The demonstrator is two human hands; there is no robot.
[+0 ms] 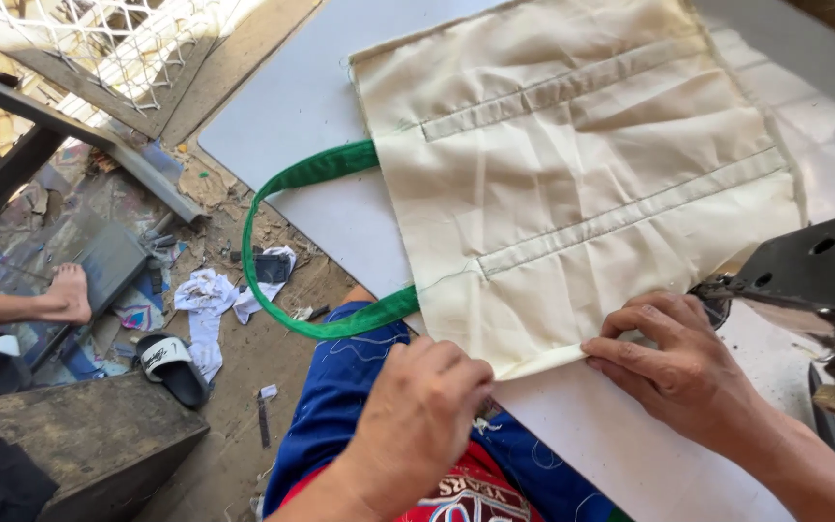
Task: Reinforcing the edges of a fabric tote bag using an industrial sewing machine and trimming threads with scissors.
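A cream cloth bag with a green handle loop lies flat on a white table. My left hand pinches the bag's near folded edge at the table's rim, fingers curled on the cloth. My right hand presses the same folded hem flat, fingers spread on the fabric, just beside the dark sewing machine head at the right.
Below the table are my blue shorts. The dirt floor at left holds cloth scraps, a black sandal, wooden blocks and another person's bare foot. A metal frame and wire mesh stand far left.
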